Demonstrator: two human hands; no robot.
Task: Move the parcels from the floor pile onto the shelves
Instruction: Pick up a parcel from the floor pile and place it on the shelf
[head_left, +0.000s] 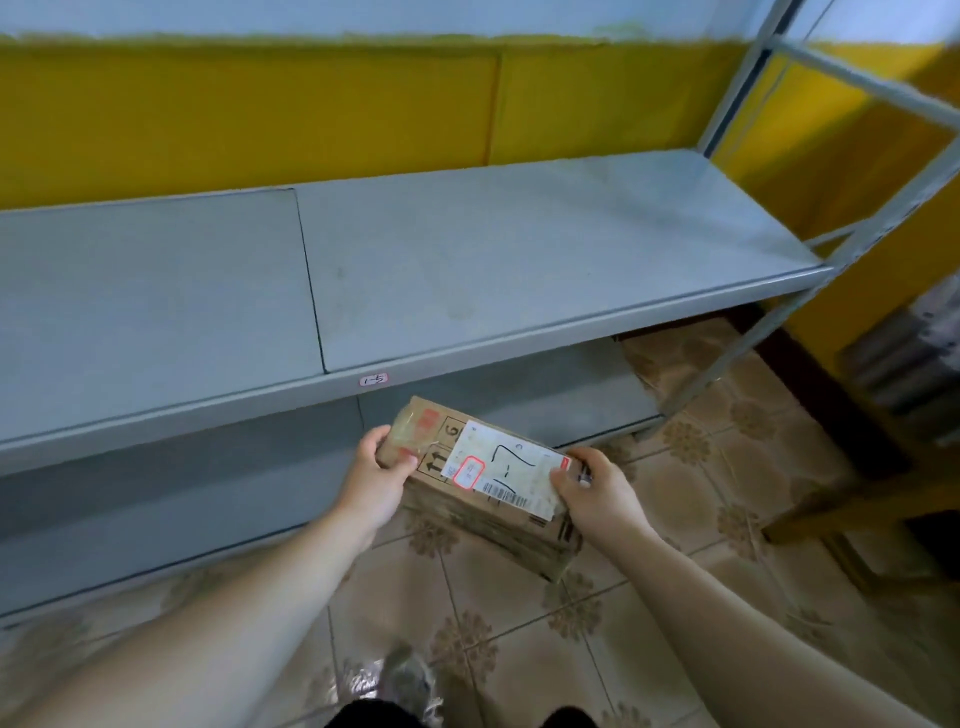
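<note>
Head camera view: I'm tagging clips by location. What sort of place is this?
Likely a parcel depot or pickup storeroom: the left hand and right hand grip a cardboard parcel with a barcoded shipping label, before grey metal shelving whose edge bears a handwritten tag, 1-5.

Even, soft daylight; wide-angle bending and motion blur toward the edges
</note>
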